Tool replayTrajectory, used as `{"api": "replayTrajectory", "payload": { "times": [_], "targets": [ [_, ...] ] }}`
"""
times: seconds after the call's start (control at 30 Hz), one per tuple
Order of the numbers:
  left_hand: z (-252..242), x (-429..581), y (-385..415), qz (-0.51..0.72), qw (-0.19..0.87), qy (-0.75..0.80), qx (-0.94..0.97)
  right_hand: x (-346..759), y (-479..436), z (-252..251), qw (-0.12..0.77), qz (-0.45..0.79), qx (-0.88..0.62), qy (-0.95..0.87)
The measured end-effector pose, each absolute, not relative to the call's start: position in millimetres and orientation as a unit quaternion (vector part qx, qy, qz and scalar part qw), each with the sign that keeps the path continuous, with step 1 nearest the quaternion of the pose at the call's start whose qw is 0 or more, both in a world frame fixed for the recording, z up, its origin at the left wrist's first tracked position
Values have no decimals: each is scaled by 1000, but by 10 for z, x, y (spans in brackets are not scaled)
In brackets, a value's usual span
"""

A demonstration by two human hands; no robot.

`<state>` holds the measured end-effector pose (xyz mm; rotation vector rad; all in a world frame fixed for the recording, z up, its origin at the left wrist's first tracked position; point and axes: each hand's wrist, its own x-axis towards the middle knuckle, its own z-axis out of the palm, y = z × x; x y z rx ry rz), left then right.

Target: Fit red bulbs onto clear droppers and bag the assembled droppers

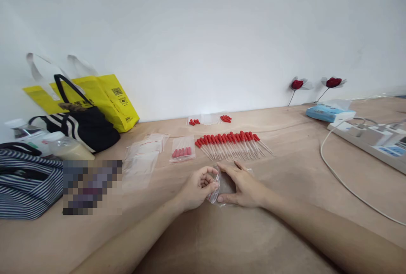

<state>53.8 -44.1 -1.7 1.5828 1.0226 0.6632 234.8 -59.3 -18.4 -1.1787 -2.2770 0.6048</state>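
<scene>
A clear zip bag [213, 198] with a red line along its mouth lies low over the table between my hands. My left hand [201, 186] pinches the bag's edge between thumb and fingers. On the bag's right side, my right hand [242, 186] has its thumb and fingers spread apart, the fingertips at the plastic. Just beyond my hands stretches a row of glass droppers with red rubber bulbs [233, 138], their thin tips pointing toward me. To their left is a filled zip bag [183, 149] showing several red bulbs through the plastic.
Flat zip bags [142, 155] lie left of the filled one. More red-bulbed pieces [226, 119] rest by the wall. Bags, a bottle [71, 147] and a striped pouch [28, 185] crowd the left. At right are a tissue pack [328, 113], power strip [374, 143] and cable [341, 181].
</scene>
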Motion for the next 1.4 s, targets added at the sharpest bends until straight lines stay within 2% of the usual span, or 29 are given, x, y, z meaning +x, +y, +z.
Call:
{"api": "replayTrajectory", "payload": {
  "times": [0.23,0.3,0.43,0.5,0.63,0.83,1.07,1.2,1.4],
  "targets": [
    [-1,462,-412,255,511,450,686,2379,-573,-185,247,219,-422,-845],
    [-40,457,-436,257,444,475,715,2386,-568,-184,244,217,-424,-845],
    [-78,469,-504,298,211,455,812,2396,-565,-188,248,211,-423,-846],
    [-55,469,-519,309,170,405,844,2401,-565,-191,250,208,-419,-847],
    [-1,436,-505,261,246,344,868,2413,-564,-186,244,205,-416,-852],
    [-14,399,-512,239,366,422,794,2441,-559,-162,241,196,-410,-858],
    [74,414,-516,216,470,400,756,2478,-581,-178,239,179,-369,-880],
    [160,380,-583,178,473,394,768,2494,-578,-202,241,181,-375,-877],
    [126,311,-468,248,429,444,746,2581,-533,-209,241,186,-364,-880]
  ]
}}
